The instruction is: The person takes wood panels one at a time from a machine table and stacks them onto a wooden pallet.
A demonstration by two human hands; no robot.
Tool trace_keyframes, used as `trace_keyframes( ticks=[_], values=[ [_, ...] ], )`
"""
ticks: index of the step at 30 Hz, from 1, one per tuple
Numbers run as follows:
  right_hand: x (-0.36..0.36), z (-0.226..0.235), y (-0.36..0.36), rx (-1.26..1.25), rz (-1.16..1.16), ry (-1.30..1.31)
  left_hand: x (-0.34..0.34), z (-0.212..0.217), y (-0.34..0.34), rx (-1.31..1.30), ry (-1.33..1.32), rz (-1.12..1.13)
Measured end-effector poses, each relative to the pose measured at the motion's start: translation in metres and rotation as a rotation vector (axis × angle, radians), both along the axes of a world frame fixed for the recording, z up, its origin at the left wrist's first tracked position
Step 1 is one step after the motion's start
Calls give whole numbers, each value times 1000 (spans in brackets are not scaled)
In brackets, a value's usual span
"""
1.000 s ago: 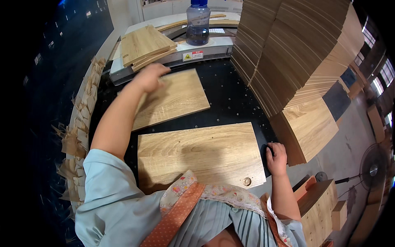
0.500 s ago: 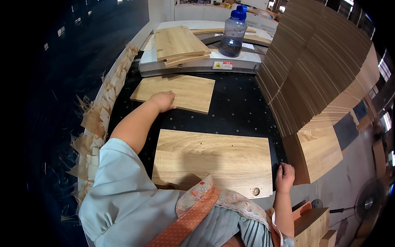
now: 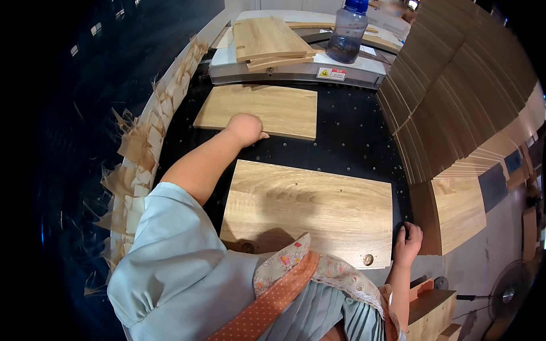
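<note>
A wood-grain board (image 3: pixel 284 108) lies flat on the black studded table, toward its far end. My left hand (image 3: pixel 245 129) is closed at the near edge of this board; its fingers are mostly hidden, and one digit pokes out to the right. Close to my body lies a larger wood-grain board (image 3: pixel 318 210), with small holes near its far edge and a round metal fitting (image 3: pixel 368 260) at its near right corner. My right hand (image 3: pixel 408 244) rests by the table's right edge, just beside that board, with curled fingers. Something dark shows between them, too small to name.
Several boards (image 3: pixel 267 37) are stacked on the white machine ledge (image 3: pixel 290 71), beside a blue-capped water bottle (image 3: pixel 347 34). Tall brown cardboard sheets (image 3: pixel 455 85) stand at the right. Torn paper strips (image 3: pixel 142 148) line the left edge. A fan (image 3: pixel 507 294) stands at lower right.
The whole view has shifted, so the scene sits higher and farther right. The far board has turned slightly, with my left hand still at its near edge. My right hand stays by the table edge.
</note>
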State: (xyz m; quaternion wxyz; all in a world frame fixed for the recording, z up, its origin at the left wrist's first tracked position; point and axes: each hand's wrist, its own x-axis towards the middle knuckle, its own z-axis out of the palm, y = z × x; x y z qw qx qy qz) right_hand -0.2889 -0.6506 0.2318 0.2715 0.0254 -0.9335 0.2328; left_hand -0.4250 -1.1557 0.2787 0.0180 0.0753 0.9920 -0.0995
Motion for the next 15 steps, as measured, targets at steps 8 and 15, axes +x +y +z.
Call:
trace_keyframes(
  ticks=[8, 15],
  values=[
    [1, -3, 5, -31, 16, 21, -14, -3, -4, 48, 43, 194],
    [0, -2, 3, -64, 4, 51, -29, -6, -50, 80, 81, 355]
  ],
)
